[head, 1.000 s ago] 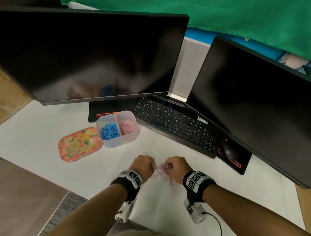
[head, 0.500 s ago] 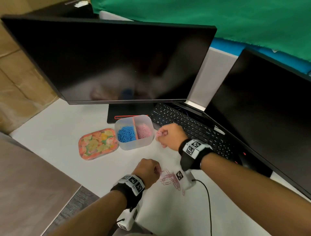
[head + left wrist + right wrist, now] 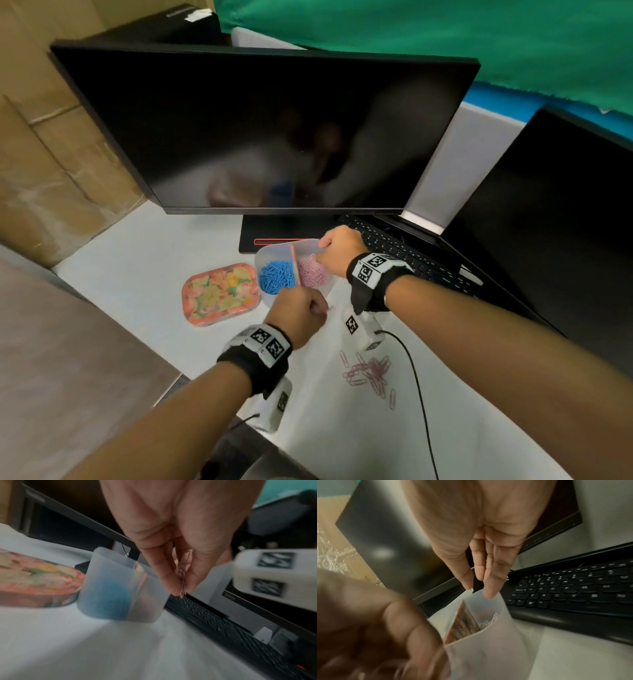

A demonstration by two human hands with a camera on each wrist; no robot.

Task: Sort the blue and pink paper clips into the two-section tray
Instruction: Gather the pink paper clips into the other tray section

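Note:
The translucent two-section tray (image 3: pixel 270 251) holds blue clips (image 3: pixel 275 277) on the left and pink clips (image 3: pixel 312 275) on the right of its divider. My right hand (image 3: pixel 323 244) hovers over the pink section's far rim, fingers (image 3: pixel 491 585) straight and empty. My left hand (image 3: pixel 321 307) is at the tray's near wall (image 3: pixel 102 577) and pinches a few pink clips (image 3: pixel 183 574) between thumb and fingers. Several loose pink clips (image 3: pixel 371 375) lie on the white table near my right forearm.
A floral lid (image 3: pixel 221 293) lies left of the tray. A black keyboard (image 3: pixel 404 257) sits right of it, under two dark monitors (image 3: pixel 274 130) (image 3: pixel 548 212). A monitor base (image 3: pixel 267 236) stands just behind the tray. A black cable (image 3: pixel 418 377) crosses beside the loose clips.
Both hands left the loose pile. The right hand travelled to the tray's pink section and now has straight, empty fingers. The left hand moved up to the tray, still pinching pink clips.

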